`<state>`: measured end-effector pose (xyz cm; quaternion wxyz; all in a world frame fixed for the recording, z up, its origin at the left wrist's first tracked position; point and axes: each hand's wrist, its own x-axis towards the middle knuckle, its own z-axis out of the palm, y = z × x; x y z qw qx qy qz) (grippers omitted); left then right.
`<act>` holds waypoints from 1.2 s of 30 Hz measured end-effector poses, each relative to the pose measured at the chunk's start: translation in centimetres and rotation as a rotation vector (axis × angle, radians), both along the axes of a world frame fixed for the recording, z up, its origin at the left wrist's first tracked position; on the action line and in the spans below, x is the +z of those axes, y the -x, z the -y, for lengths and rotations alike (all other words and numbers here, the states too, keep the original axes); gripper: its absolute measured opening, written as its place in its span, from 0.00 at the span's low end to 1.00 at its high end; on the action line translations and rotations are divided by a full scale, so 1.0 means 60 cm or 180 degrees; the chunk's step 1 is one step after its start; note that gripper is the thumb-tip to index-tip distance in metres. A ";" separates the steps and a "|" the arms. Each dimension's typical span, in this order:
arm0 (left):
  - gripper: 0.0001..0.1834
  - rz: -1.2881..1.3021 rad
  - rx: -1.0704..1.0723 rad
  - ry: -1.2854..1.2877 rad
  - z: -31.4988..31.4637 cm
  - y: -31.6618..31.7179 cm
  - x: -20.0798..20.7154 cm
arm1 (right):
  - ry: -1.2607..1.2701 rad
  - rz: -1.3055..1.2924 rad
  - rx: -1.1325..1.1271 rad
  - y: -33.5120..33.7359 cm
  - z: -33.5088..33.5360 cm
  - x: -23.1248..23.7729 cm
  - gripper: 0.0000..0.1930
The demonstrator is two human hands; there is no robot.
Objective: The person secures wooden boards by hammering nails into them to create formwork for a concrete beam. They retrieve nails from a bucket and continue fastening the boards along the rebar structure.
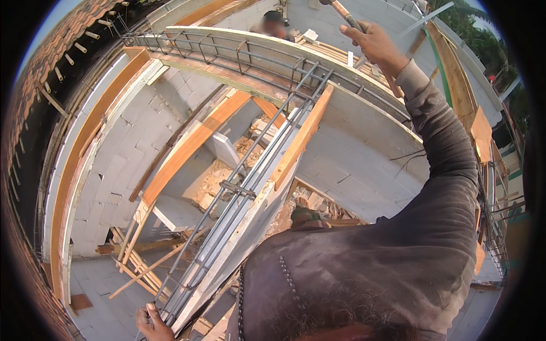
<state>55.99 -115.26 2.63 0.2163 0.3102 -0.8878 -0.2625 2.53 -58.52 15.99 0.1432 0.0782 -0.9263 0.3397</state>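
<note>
My right hand (382,50) is raised at the upper right, closed around the wooden handle of a hammer (344,13). The hammer's head is partly cut off by the top edge, and the lower handle shows below my wrist. At the bottom left, my left hand (153,325) has its fingers curled beside the lower end of a steel rebar cage (227,190). What those fingers hold, if anything, is hidden. The cage runs diagonally along the top of a block wall, with a wooden formwork board (304,136) fixed along its right side.
Another rebar run (213,48) follows the curved wall top beyond. An orange-brown plank (196,145) crosses left of the cage. Bamboo poles (139,264) and rubble (219,176) lie far below. Another person (274,25) is behind the far wall. A tiled roof (51,45) stands left.
</note>
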 end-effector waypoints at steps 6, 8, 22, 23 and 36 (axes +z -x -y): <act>0.38 0.0729 0.1322 -0.0656 -0.063 0.038 0.055 | -0.0808 -0.0609 0.0419 0.130 -0.107 -0.063 0.29; 0.37 0.0799 0.1554 -0.0559 -0.066 0.041 0.051 | -0.0860 -0.0259 0.0591 0.119 -0.100 -0.078 0.29; 0.34 0.1411 0.2681 0.0265 -0.033 0.029 0.037 | -0.0514 0.0407 0.1078 0.100 -0.126 -0.168 0.26; 0.34 0.1354 0.2683 0.0293 -0.029 0.028 0.036 | -0.0457 0.0580 0.1062 0.102 -0.127 -0.167 0.26; 0.25 -0.0068 -0.1314 0.0196 -0.276 0.500 0.204 | -0.0572 -0.0070 0.1462 0.123 -0.133 -0.195 0.27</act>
